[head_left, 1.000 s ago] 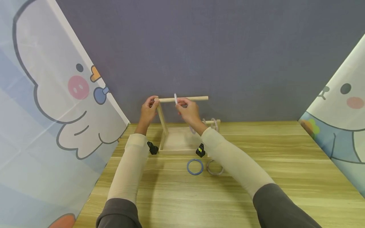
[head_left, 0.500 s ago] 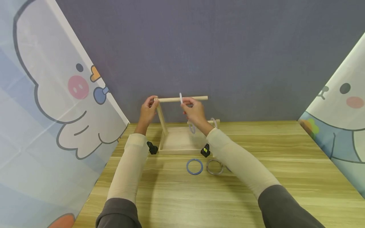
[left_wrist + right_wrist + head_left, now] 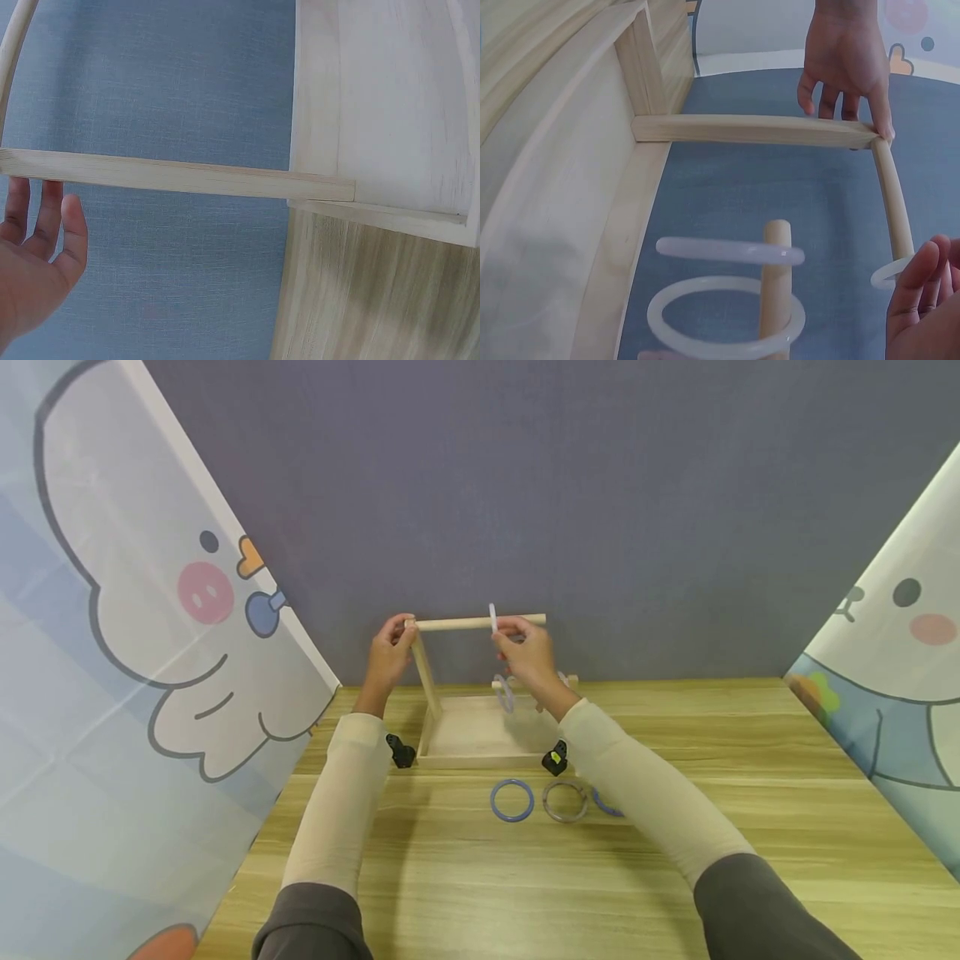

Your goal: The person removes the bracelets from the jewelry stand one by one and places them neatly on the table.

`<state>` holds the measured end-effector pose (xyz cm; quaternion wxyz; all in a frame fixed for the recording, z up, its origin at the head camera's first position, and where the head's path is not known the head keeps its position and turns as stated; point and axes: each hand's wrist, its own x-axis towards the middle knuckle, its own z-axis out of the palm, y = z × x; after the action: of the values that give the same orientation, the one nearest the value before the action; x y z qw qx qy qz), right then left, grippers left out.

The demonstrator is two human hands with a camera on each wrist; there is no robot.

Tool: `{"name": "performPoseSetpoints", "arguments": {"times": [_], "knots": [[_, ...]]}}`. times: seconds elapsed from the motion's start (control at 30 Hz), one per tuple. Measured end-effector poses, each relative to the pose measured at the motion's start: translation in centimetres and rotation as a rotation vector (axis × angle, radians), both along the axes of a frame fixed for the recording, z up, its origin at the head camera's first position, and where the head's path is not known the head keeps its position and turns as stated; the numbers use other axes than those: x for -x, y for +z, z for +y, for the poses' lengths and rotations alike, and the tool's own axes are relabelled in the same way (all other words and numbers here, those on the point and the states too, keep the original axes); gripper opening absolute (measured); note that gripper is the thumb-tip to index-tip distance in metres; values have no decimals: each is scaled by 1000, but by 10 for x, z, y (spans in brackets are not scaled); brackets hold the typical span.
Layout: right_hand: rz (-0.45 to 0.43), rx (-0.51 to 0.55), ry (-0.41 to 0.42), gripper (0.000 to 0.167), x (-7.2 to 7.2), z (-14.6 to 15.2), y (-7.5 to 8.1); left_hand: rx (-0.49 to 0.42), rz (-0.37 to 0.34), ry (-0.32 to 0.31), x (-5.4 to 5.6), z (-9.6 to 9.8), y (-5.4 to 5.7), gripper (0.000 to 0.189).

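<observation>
Under the round pale wooden upper rod (image 3: 453,624), a gap opens between the flat pale wooden post (image 3: 172,174) and the right hand (image 3: 528,656). The left hand (image 3: 387,658) obstructs the post's top. A thin white ring (image 3: 492,618) encircles the rod, with the right hand beside it crowding the way to the free right end. Below, the shorter round wooden lower rod (image 3: 776,296), carrying a pale lilac ring (image 3: 720,249) and a translucent white ring (image 3: 655,318), narrows the room above the shallow wooden tray (image 3: 472,762). Nearer the person, the wood-grained counter (image 3: 480,885) offers passage before the flat blue ring (image 3: 512,820).
</observation>
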<state>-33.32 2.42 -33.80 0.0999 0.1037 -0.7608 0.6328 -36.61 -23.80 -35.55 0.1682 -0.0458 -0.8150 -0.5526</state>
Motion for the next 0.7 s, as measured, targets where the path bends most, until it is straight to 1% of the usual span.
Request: {"name": "performPoseSetpoints", "arguments": {"times": [0.3,0.4,0.7], "knots": [[-10,45,-1,29,2,16,-4,5,3,24,-1,2,0,43],[-2,49,-15,29,3,20,-6,0,6,30,-1,2,0,41],[18,60,-32,27,2,34,-6,-1,6,18,-1,2,0,42]]}}
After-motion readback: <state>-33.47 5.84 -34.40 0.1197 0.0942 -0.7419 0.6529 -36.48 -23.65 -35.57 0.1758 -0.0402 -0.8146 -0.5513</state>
